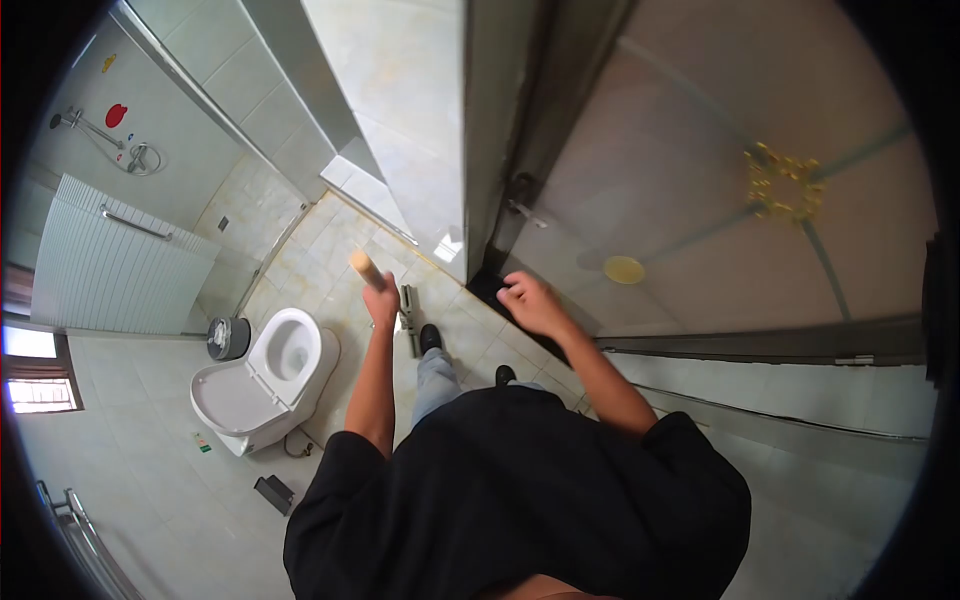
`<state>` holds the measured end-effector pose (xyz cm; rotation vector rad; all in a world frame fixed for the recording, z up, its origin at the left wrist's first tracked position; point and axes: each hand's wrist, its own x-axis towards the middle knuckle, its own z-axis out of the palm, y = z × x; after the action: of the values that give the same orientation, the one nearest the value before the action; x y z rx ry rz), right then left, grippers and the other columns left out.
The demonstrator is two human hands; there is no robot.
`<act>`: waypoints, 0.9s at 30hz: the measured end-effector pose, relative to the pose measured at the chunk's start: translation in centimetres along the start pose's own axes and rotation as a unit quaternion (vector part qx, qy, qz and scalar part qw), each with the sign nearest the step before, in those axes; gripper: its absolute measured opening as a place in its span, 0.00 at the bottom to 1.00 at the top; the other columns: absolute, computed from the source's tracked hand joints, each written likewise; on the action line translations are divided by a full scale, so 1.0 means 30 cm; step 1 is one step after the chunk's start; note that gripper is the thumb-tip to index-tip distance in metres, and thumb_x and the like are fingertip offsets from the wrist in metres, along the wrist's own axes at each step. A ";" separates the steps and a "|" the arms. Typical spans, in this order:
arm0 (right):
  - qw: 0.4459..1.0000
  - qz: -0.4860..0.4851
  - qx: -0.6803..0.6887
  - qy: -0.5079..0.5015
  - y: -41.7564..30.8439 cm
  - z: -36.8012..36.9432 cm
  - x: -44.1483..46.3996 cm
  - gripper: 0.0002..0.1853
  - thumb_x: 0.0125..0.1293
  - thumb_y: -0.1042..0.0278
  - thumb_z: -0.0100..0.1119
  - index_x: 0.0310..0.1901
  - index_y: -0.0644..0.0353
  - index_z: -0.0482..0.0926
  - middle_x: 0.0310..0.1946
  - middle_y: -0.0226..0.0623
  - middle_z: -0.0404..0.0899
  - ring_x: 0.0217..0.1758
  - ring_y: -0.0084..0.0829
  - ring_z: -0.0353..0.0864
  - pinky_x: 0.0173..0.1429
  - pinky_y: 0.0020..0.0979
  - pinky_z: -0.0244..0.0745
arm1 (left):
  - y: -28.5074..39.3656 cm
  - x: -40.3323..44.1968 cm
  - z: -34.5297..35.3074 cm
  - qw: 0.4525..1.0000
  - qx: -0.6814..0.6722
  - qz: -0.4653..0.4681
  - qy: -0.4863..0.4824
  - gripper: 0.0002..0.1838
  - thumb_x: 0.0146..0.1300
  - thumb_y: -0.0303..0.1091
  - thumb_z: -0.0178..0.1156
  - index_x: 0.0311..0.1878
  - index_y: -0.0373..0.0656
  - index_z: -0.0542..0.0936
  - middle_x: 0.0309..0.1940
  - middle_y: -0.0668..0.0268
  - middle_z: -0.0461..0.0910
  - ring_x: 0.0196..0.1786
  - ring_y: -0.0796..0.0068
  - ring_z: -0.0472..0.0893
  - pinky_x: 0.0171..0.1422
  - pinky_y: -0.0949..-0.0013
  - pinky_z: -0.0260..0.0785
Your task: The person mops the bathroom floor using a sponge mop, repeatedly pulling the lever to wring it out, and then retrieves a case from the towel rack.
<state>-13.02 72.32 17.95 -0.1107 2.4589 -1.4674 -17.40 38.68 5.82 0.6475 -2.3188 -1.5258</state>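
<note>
My left hand [380,300] is wrapped round a light wooden handle [366,268], whose end sticks up past the fingers. Just below that hand, a grey-green flat tool head [409,320] shows near the floor beside my left shoe; the link between it and the handle is hidden. My right hand [530,302] is raised near the door's lower edge, its fingers curled; whether they hold anything is hidden. The door handle [525,212] is above the right hand, apart from it.
The toilet [290,358] stands with its lid up at the left, beside a grey bin [229,338]. A glass shower screen [215,110] is at the upper left. The door [700,170] fills the upper right. A dark box [273,494] lies below the toilet.
</note>
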 end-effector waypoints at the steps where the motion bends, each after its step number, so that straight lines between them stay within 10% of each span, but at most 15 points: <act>1: 0.999 0.019 -0.016 0.044 -0.045 -0.012 0.056 0.20 0.66 0.57 0.65 0.52 0.62 0.78 0.37 0.42 0.87 0.36 0.35 0.86 0.44 0.36 0.79 | 0.046 0.072 -0.033 0.999 -0.039 -0.011 0.034 0.23 0.63 0.43 0.63 0.24 0.29 0.76 0.16 0.54 0.75 0.23 0.70 0.77 0.31 0.55 0.67; 11: 0.905 0.055 -0.298 0.299 -0.066 -0.075 0.576 0.20 0.65 0.57 0.60 0.53 0.62 0.78 0.55 0.52 0.76 0.61 0.51 0.74 0.63 0.47 0.71 | 0.236 0.454 0.004 1.000 -0.006 0.030 0.000 0.16 0.63 0.37 0.63 0.29 0.30 0.79 0.22 0.44 0.79 0.29 0.56 0.85 0.36 0.56 0.72; 16: 0.892 -0.015 -0.271 0.362 -0.173 -0.031 0.574 0.16 0.65 0.59 0.60 0.47 0.63 0.80 0.47 0.54 0.81 0.55 0.54 0.79 0.57 0.48 0.74 | 0.236 0.552 0.066 0.998 -0.050 0.029 0.018 0.23 0.66 0.46 0.65 0.30 0.30 0.80 0.23 0.50 0.81 0.27 0.61 0.82 0.38 0.57 0.72; 21: 0.953 0.214 -0.121 0.176 0.098 0.093 0.600 0.19 0.69 0.54 0.57 0.33 0.65 0.81 0.31 0.51 0.84 0.38 0.52 0.85 0.45 0.46 0.78 | 0.128 0.593 0.196 0.999 -0.023 -0.027 -0.009 0.16 0.61 0.41 0.70 0.36 0.36 0.78 0.30 0.49 0.82 0.36 0.52 0.83 0.44 0.54 0.72; 27: 0.937 0.193 -0.170 0.236 -0.008 0.089 0.584 0.18 0.68 0.55 0.58 0.32 0.64 0.81 0.31 0.50 0.84 0.39 0.52 0.85 0.43 0.45 0.78 | 0.250 0.591 0.273 0.970 0.076 0.130 -0.190 0.22 0.53 0.39 0.75 0.44 0.37 0.77 0.41 0.50 0.79 0.46 0.50 0.79 0.54 0.53 0.71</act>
<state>-29.11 66.35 13.56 0.6955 2.8632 -0.9724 -38.01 38.51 9.37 0.0722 -2.6905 -1.4609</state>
